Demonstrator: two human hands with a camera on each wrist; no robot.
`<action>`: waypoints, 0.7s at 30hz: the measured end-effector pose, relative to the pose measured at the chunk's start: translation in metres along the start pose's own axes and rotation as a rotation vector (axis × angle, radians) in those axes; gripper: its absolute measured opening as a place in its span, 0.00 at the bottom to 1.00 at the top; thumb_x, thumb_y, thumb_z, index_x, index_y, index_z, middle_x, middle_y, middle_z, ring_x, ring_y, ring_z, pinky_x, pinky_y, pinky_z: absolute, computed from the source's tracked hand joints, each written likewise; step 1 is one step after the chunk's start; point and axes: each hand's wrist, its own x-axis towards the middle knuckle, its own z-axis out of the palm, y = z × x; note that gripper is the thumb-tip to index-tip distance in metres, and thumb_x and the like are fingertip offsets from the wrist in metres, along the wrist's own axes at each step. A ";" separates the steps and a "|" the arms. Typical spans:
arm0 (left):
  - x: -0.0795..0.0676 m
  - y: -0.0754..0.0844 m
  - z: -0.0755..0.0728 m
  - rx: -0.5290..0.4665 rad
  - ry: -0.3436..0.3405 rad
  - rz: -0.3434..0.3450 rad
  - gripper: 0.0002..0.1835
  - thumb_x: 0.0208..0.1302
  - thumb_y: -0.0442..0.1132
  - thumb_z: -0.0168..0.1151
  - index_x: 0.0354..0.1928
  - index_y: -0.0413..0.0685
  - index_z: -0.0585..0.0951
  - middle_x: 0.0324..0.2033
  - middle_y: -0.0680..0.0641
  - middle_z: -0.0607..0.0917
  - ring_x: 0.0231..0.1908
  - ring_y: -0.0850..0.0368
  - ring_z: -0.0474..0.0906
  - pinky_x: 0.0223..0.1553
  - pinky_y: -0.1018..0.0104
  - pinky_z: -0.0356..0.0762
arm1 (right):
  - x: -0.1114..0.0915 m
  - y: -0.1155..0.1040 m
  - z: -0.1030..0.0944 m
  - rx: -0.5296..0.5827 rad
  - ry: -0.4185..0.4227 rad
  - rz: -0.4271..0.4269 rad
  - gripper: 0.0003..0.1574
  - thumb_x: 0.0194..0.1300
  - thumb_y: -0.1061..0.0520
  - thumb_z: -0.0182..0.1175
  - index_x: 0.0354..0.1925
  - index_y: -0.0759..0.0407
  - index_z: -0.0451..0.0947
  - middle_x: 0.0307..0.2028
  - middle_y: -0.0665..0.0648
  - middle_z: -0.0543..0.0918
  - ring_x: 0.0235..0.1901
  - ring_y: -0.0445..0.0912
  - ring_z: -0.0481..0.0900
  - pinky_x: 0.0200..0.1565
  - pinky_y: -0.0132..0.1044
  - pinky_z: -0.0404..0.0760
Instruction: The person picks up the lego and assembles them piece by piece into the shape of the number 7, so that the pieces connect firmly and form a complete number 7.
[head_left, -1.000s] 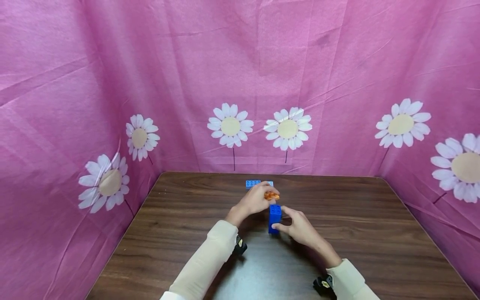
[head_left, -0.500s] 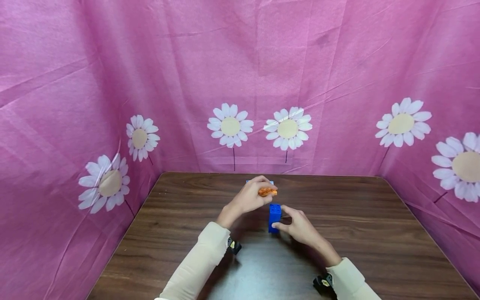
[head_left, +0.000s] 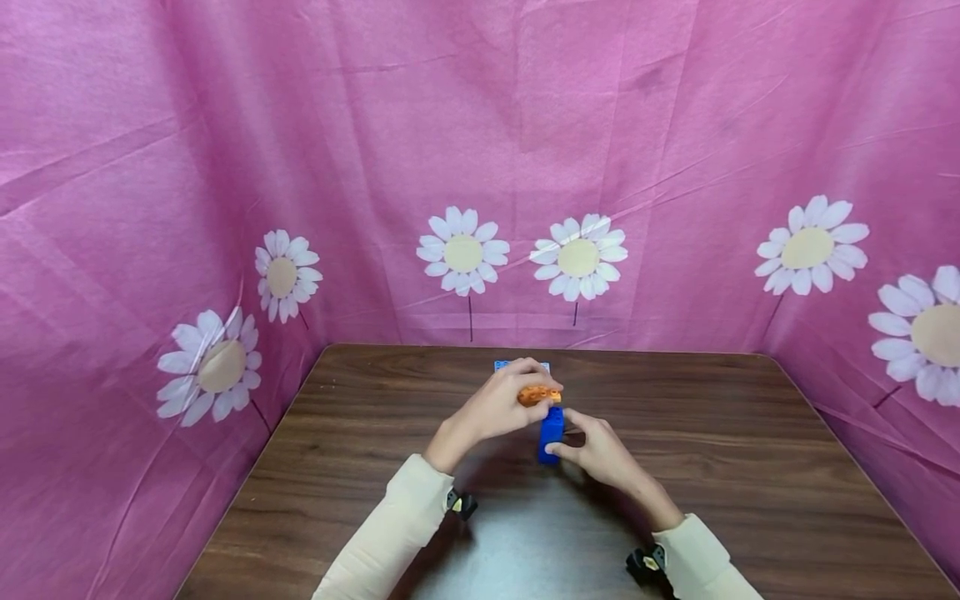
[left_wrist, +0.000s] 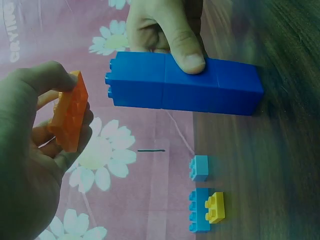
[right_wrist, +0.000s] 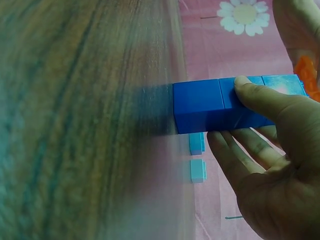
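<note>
In the head view, my left hand point(head_left: 501, 402) pinches an orange toy building brick point(head_left: 537, 395) between thumb and fingers, just above and behind the top of a blue brick tower point(head_left: 551, 440). The left wrist view shows a gap between this orange brick point(left_wrist: 72, 112) and the studded end of the tower point(left_wrist: 185, 85). Three blue bricks make up the tower, which stands upright on the table. From the right side my right hand point(head_left: 606, 454) grips it, its thumb point(right_wrist: 260, 95) lying across the upper bricks in the right wrist view.
At the back of the brown wooden table point(head_left: 697, 417) lie a small light-blue brick point(left_wrist: 200, 168), a longer blue brick point(left_wrist: 199, 212) and a yellow brick point(left_wrist: 216, 207). My left hand partly covers them in the head view. A pink flowered curtain point(head_left: 480, 150) encloses the table.
My left hand first drew back and up with the orange brick, then came down and right toward the tower's top. The right hand has kept its grip in place.
</note>
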 end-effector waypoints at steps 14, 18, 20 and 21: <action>-0.007 0.002 0.009 -0.018 0.010 0.074 0.10 0.70 0.37 0.71 0.51 0.50 0.88 0.50 0.52 0.88 0.55 0.57 0.81 0.59 0.67 0.81 | 0.000 0.000 -0.001 0.024 -0.010 0.008 0.32 0.69 0.50 0.74 0.66 0.60 0.80 0.59 0.59 0.88 0.57 0.54 0.88 0.58 0.53 0.86; -0.009 0.001 0.014 -0.015 -0.009 0.072 0.10 0.71 0.37 0.71 0.52 0.49 0.89 0.51 0.52 0.88 0.55 0.57 0.81 0.57 0.71 0.81 | -0.001 -0.002 -0.002 0.042 -0.022 0.028 0.35 0.69 0.50 0.74 0.69 0.61 0.78 0.61 0.60 0.87 0.59 0.55 0.87 0.59 0.54 0.86; -0.010 0.001 0.015 -0.011 -0.016 0.066 0.11 0.71 0.38 0.71 0.52 0.49 0.89 0.51 0.51 0.88 0.55 0.57 0.81 0.56 0.72 0.81 | -0.001 -0.002 -0.002 0.041 -0.017 0.023 0.34 0.69 0.51 0.74 0.68 0.62 0.79 0.61 0.60 0.87 0.58 0.55 0.87 0.59 0.54 0.86; -0.010 0.000 0.015 -0.009 -0.018 0.065 0.11 0.71 0.38 0.71 0.53 0.48 0.89 0.52 0.50 0.88 0.56 0.57 0.81 0.56 0.72 0.81 | -0.001 -0.002 -0.003 0.041 -0.013 0.015 0.33 0.69 0.52 0.74 0.68 0.62 0.79 0.60 0.60 0.88 0.58 0.55 0.88 0.58 0.54 0.86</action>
